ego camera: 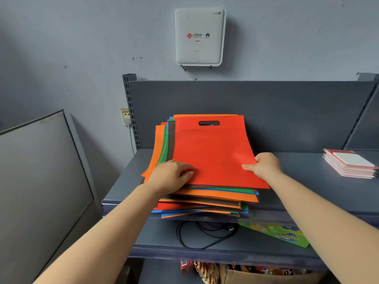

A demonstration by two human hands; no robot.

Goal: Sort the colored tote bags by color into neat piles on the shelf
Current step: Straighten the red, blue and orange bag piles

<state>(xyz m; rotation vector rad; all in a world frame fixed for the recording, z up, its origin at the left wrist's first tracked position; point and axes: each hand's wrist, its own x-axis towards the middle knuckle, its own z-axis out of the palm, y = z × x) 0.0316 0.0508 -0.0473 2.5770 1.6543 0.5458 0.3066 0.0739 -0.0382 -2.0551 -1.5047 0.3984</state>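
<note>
Head view showed the red tote bag (213,152) topping the mixed stack (205,201) on the shelf (307,181) — long axis running away, right hand (264,165) pinching its near-right edge, left hand (174,173) pressing flat, fingers relaxed.

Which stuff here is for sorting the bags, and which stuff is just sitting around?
For the job:
flat red fabric tote bag on top, left hand resting on it, right hand pinching its edge
mixed stack of coloured fabric bags underneath
grey metal shelf

Just lying about:
white wall-mounted router box
pile of red-and-white booklets
black cable
green printed packet
</note>
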